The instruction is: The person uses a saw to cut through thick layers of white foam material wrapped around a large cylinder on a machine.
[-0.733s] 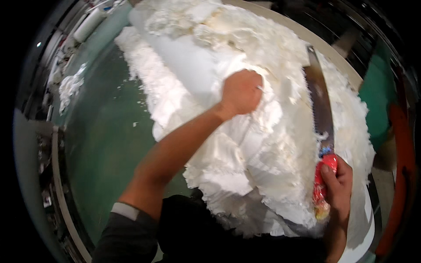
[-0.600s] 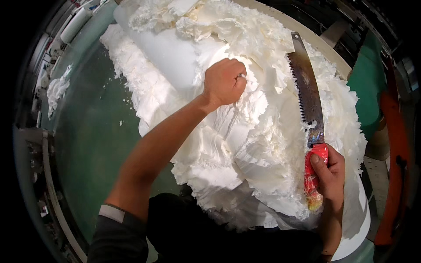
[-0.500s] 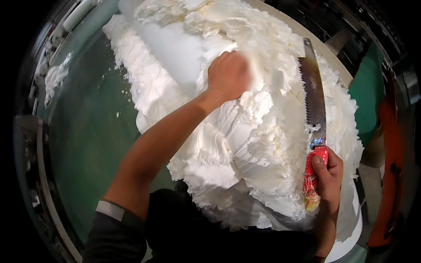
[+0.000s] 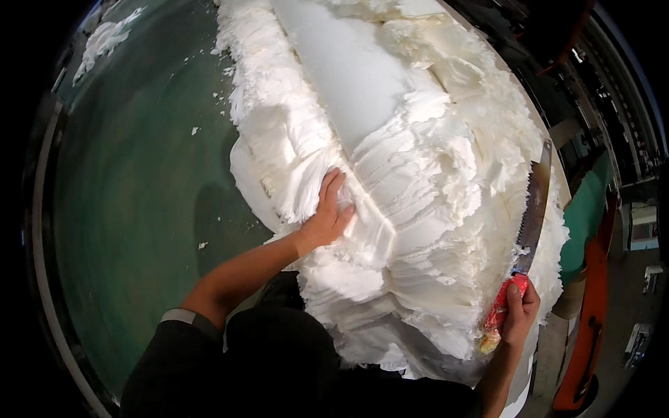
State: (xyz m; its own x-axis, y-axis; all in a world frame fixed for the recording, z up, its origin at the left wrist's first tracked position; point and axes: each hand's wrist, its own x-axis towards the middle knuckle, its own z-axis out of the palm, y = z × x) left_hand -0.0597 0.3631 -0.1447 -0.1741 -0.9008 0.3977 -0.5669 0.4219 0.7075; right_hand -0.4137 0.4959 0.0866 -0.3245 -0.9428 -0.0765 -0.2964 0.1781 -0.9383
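A huge roll of white paper (image 4: 362,90) lies across the middle, its outer layers cut into ragged, shredded sheets (image 4: 418,230). My left hand (image 4: 327,212) rests flat on the torn layers at the roll's left flank, fingers together and pointing up. My right hand (image 4: 519,313) grips the red handle of a hand saw (image 4: 531,209). The rusty toothed blade runs upward along the right side of the roll, against the shredded paper.
A green floor (image 4: 139,195) spreads to the left, dotted with small white scraps, with a paper heap (image 4: 104,38) at the far upper left. An orange frame (image 4: 589,327) and green surface stand at the right. My dark clothing fills the bottom centre.
My left hand came down from the top of the roll to its lower left flank and opened flat. The view shifted; the saw now sits lower right, still in my right hand.
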